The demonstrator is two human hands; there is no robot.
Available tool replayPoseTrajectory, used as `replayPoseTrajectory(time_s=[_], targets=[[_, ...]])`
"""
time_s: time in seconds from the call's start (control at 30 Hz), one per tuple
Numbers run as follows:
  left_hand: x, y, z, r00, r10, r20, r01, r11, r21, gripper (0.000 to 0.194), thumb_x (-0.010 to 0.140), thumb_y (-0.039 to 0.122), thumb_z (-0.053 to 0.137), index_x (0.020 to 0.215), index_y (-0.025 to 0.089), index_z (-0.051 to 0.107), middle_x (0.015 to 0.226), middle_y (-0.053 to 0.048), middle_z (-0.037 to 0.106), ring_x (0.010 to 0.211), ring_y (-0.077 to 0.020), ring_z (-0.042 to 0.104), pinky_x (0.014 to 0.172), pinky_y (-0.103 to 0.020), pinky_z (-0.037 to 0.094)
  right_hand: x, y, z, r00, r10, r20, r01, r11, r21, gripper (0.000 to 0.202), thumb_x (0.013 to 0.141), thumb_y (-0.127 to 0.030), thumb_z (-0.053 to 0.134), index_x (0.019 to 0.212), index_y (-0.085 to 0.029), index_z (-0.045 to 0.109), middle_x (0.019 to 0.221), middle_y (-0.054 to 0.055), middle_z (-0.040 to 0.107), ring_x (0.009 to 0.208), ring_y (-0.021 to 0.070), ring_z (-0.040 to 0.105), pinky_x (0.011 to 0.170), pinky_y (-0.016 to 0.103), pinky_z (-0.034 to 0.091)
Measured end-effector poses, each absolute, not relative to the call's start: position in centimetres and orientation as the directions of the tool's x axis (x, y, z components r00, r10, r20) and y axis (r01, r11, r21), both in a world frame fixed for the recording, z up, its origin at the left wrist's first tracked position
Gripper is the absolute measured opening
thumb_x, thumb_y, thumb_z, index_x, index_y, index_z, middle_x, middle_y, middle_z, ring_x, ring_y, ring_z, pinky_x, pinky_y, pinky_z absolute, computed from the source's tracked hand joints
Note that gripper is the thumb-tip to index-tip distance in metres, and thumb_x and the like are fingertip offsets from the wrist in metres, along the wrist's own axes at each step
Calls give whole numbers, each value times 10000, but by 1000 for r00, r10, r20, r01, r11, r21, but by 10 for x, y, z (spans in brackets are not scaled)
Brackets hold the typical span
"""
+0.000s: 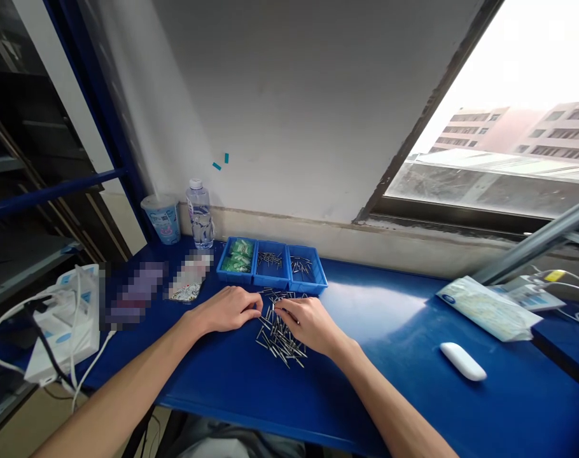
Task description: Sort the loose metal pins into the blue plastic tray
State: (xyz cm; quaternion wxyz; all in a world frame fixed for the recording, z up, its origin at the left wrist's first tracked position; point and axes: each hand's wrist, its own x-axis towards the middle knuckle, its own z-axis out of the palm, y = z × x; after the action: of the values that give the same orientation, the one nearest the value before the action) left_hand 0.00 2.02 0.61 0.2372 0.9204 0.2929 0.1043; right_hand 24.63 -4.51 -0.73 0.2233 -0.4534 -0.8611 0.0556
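Observation:
A loose pile of thin silver metal pins [280, 343] lies on the blue table in front of me. My left hand [232, 309] rests at the pile's left edge, fingers curled and thumb close to the forefinger; whatever they hold, if anything, is too small to make out. Over the upper right of the pile, my right hand [311, 323] has its thumb and fingertips pinched together among the pins. What sits in that pinch cannot be told. Just behind the hands stand three joined blue bins: the left bin [235, 278] has green-and-clear packets, while the middle bin [271, 282] and right bin [309, 286] hold similar pins.
Behind on the left are a water bottle [200, 216] and a lidded cup [163, 219]. A white power strip [67, 324] with cables lies at far left. To the right are a white oblong case [462, 361] and a flat plastic packet [488, 308].

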Motion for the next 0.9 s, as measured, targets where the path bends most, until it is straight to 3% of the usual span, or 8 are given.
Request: replayPoseTrajectory(time_s=[0.2,0.4,0.57,0.77,0.9], targets=[[-4,24,6,800,598,55,483,-694,534,124,949,357,699,933,259,773,674,18,693,615,-161,622,614,-265,379,244,-46,-4,-500,799,333,744,593,-306,238,1089,-197,504,1007,-213,727,846,13,777,669,149,705,586,256,395],[0,21,7,809,586,35,478,-692,542,127,977,312,658,930,256,761,708,15,705,645,-160,633,626,-259,370,243,-47,-6,-521,788,329,734,610,-299,302,1106,-221,460,970,-213,730,791,15,755,626,141,675,571,255,391],[2,20,6,813,580,41,479,-708,519,150,1020,313,597,968,238,717,854,-12,758,756,-189,683,647,-263,359,241,-48,-6,-527,778,343,720,623,-306,295,1105,-225,466,984,-216,735,783,7,756,616,135,669,573,253,391],[0,21,9,803,596,19,493,-681,542,207,1050,334,528,950,213,663,784,-18,705,692,-191,636,617,-281,348,241,-47,-7,-520,774,362,716,626,-309,268,1101,-235,491,996,-214,736,830,13,775,658,144,700,585,261,408],[0,20,10,792,611,3,510,-664,547,228,1065,344,489,933,212,621,763,-14,676,653,-184,599,595,-288,332,241,-47,-8,-521,763,383,723,633,-278,268,1106,-339,519,1041,-192,732,875,39,769,703,160,708,605,267,437]])
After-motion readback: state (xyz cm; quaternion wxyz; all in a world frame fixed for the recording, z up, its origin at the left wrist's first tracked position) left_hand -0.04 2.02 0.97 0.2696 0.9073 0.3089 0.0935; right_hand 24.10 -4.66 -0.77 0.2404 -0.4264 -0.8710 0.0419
